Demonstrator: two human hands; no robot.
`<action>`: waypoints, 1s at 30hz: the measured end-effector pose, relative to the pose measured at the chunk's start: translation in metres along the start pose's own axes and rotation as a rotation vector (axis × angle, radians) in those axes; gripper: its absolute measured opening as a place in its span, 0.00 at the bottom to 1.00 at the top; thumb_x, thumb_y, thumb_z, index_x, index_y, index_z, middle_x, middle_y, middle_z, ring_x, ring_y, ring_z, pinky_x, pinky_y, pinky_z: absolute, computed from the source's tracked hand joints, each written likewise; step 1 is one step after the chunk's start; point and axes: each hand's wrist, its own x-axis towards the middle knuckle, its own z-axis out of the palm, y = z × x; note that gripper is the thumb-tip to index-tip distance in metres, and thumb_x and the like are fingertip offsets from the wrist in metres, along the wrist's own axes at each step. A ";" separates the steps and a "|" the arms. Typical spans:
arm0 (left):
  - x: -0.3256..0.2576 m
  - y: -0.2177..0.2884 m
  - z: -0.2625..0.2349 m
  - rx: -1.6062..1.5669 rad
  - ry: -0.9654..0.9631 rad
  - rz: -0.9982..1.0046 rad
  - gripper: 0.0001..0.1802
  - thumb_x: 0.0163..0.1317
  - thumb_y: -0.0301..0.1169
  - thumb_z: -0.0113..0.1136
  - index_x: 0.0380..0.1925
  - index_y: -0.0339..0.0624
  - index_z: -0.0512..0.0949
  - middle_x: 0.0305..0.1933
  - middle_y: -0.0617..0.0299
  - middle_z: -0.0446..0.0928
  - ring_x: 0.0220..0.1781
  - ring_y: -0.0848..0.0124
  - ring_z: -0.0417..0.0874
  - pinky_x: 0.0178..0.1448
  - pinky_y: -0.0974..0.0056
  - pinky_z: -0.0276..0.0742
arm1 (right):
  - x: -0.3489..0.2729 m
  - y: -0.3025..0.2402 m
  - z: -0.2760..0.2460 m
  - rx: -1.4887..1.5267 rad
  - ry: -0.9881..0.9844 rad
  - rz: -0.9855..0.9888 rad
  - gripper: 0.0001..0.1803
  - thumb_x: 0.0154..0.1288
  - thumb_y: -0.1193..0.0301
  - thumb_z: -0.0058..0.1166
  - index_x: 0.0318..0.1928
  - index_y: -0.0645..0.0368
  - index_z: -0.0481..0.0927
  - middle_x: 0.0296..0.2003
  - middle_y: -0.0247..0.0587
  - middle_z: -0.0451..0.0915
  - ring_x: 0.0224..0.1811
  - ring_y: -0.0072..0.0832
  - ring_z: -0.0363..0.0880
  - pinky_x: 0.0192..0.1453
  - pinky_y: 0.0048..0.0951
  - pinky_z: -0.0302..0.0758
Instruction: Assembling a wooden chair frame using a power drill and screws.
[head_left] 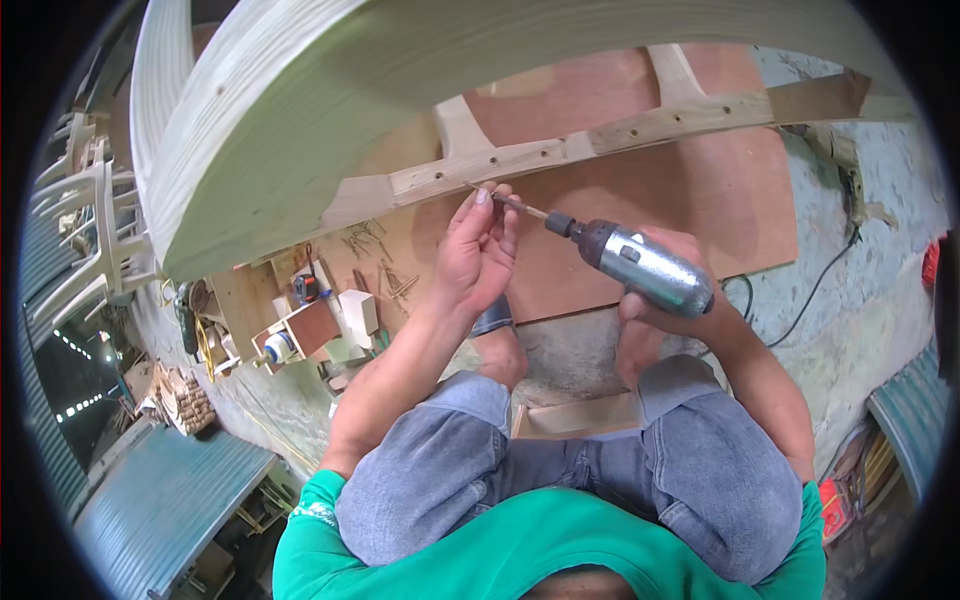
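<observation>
From the pale curved wood panel [300,110] at left, I see my left hand [475,255], fingers [487,205] pinching the bit [520,207] beside the drilled rail [560,150], then my right hand [680,290], fingers wrapped around the silver drill [645,268] over the plywood sheet [690,200]

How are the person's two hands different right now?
The left hand pinches a thin screw against the wooden rail with its fingertips; the right hand wraps around the silver power screwdriver. The left hand shows its back in full; the right hand is mostly hidden behind the tool. Both are bare.
</observation>
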 end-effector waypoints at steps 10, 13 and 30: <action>-0.001 0.010 0.005 -0.029 0.149 0.090 0.09 0.68 0.31 0.53 0.41 0.37 0.77 0.44 0.57 0.81 0.46 0.67 0.82 0.51 0.68 0.84 | 0.023 0.013 0.014 0.123 -0.018 0.060 0.30 0.49 0.51 0.70 0.38 0.63 0.75 0.27 0.34 0.70 0.27 0.25 0.68 0.31 0.28 0.67; -0.001 0.011 0.008 -0.029 0.137 0.091 0.10 0.68 0.31 0.52 0.41 0.37 0.77 0.44 0.57 0.81 0.46 0.67 0.82 0.50 0.68 0.84 | 0.026 0.011 0.014 0.118 -0.015 0.037 0.29 0.50 0.51 0.70 0.39 0.63 0.75 0.26 0.34 0.70 0.27 0.24 0.67 0.31 0.28 0.67; -0.034 0.120 0.032 0.567 0.282 1.016 0.23 0.69 0.47 0.42 0.53 0.42 0.71 0.50 0.60 0.74 0.54 0.65 0.74 0.60 0.58 0.70 | 0.134 -0.076 -0.037 -0.057 -0.309 0.223 0.28 0.57 0.52 0.65 0.48 0.62 0.79 0.39 0.40 0.82 0.44 0.24 0.78 0.51 0.29 0.74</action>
